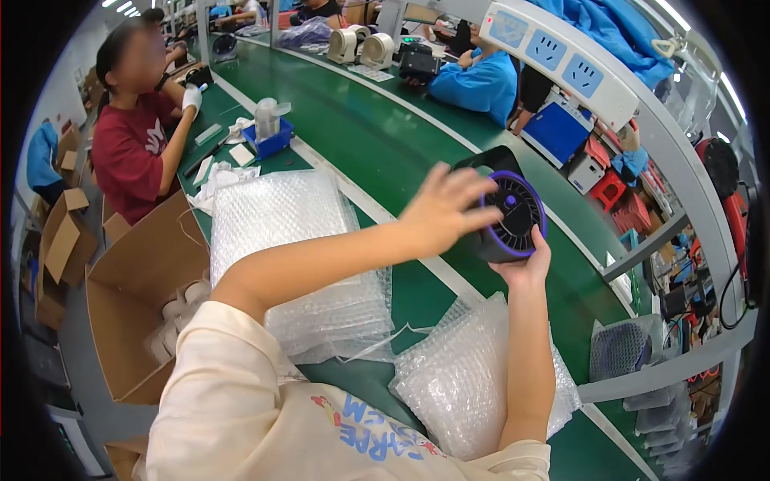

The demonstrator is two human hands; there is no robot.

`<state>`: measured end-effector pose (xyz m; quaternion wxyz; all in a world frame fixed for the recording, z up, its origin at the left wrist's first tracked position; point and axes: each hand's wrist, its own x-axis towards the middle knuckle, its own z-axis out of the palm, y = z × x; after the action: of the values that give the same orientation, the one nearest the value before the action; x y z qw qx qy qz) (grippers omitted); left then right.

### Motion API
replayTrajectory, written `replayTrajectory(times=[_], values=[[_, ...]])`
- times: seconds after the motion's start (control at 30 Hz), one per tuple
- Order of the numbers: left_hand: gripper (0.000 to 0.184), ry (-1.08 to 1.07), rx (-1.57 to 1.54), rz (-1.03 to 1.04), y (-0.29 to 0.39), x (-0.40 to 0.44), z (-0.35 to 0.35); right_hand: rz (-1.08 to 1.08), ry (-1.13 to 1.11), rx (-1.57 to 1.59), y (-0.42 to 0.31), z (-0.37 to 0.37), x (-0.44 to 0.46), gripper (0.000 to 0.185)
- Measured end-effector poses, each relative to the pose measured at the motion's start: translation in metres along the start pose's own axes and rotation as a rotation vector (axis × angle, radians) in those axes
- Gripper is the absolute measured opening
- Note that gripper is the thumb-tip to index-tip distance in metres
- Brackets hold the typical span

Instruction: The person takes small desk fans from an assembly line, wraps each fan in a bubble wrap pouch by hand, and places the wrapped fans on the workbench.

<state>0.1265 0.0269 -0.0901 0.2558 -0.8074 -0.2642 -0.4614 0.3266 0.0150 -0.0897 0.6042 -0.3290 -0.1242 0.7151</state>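
A small black fan (525, 210) with a purple ring and purple hub is held above the green work surface, tilted toward me. My right hand (525, 264) grips its lower rim from below, thumb at the front edge. My left hand (449, 210) is in front of the fan's left side, fingers spread and slightly blurred; whether they touch it I cannot tell. Beneath my left forearm lies a stack of bubble wrap bags (273, 212). Another pile of bubble wrap bags (461, 377) is by my right forearm.
At the left stands an open cardboard box (132, 297) with white rolled items inside. A blue bin (273, 144) sits on the green bench (361, 136). Co-workers are at the left and far side. A metal frame with a power strip (561, 60) rises at right.
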Motion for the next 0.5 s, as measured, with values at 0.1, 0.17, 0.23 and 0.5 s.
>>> replayTrajectory(times=[0.1, 0.17, 0.23, 0.5], values=[[0.05, -0.212, -0.115, -0.557, -0.047, -0.04, -0.048, -0.085, 0.168, -0.175, -0.009, -0.003, 0.0, 0.047], [0.039, -0.501, -0.159, -0.905, -0.08, -0.087, -0.076, -0.069, 0.142, -0.066, -0.012, -0.004, 0.001, 0.046], [0.034, -0.816, -0.005, -0.997, -0.088, -0.121, -0.094, -0.06, 0.093, 0.027, -0.012, -0.003, 0.002, 0.046], [0.021, -0.669, -0.011, -1.083, -0.079, -0.148, -0.114, -0.19, -0.054, -0.099, 0.014, 0.024, -0.023, 0.046]])
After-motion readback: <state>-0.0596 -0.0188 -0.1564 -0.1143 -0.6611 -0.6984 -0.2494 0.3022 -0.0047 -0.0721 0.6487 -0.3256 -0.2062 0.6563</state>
